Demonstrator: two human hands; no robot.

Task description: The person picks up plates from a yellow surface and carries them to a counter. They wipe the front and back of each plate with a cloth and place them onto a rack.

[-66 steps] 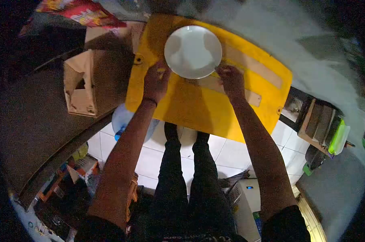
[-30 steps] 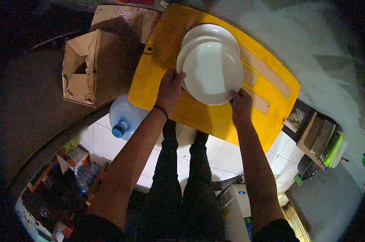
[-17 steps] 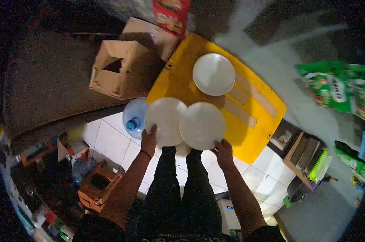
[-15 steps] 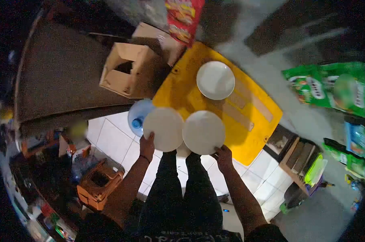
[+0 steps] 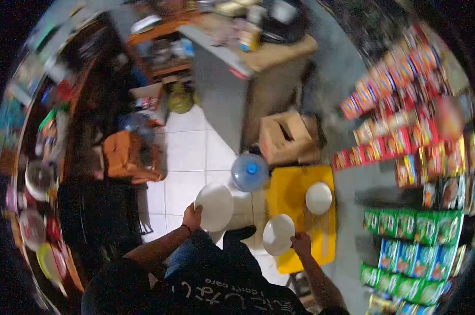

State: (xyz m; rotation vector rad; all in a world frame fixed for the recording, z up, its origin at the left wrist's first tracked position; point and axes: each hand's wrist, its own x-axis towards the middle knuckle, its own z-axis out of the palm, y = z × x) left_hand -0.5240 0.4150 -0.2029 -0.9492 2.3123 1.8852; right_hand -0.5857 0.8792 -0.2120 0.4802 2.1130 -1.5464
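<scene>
My left hand (image 5: pixel 193 216) is closed on the rim of a white plate (image 5: pixel 215 207), which hangs above the tiled floor. Farther right, my right hand (image 5: pixel 301 244) grips the edge of a second white plate (image 5: pixel 278 234). That one overlaps the near left side of a yellow tabletop (image 5: pixel 290 190) from this viewpoint. A third white plate (image 5: pixel 318 198) rests on the yellow surface, touched by neither hand. The two held plates are apart from each other.
A blue water jug (image 5: pixel 249 173) stands beside the yellow top, close to an open cardboard box (image 5: pixel 284 137). An orange plastic stool-like item (image 5: pixel 132 157) is on the left. Hanging snack sachets (image 5: pixel 416 226) line the right wall. A counter (image 5: pixel 221 89) stands ahead.
The view has swung left, so the yellow top and third plate now appear lower and to the right. The two held plates, nearly touching before, have moved apart. Both hands keep their grip.
</scene>
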